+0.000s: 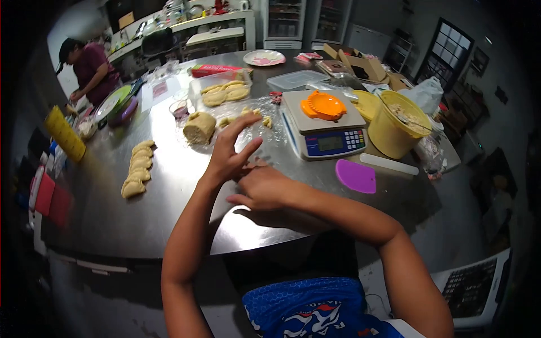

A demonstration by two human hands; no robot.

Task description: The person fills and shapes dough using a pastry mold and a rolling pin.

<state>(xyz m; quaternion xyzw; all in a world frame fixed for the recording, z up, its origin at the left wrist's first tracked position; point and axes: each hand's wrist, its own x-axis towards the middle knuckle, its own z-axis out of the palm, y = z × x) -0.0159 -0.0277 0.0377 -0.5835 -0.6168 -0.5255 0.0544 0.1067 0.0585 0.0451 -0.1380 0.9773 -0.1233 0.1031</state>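
Observation:
Over the middle of the steel table, my left hand (230, 153) is raised with its thumb and fingers apart, holding nothing. Just beside it and lower, my right hand (262, 186) has its thumb out; its other fingers are partly hidden behind my left hand. Behind my hands lies a large lump of dough (199, 128), with small dough pieces (266, 121) to its right. A row of folded dough pieces (138, 169) rests on the left. An orange mould (324, 106) sits on the scale (324, 127). The purple scraper (357, 176) lies in front of the scale.
A clear container (221, 93) holds shaped dough. On the right stand a yellow tub (397, 127) with a filling and a white rod (389, 164). A yellow roll (65, 134) is at the left edge. Another person (93, 70) stands at the far left.

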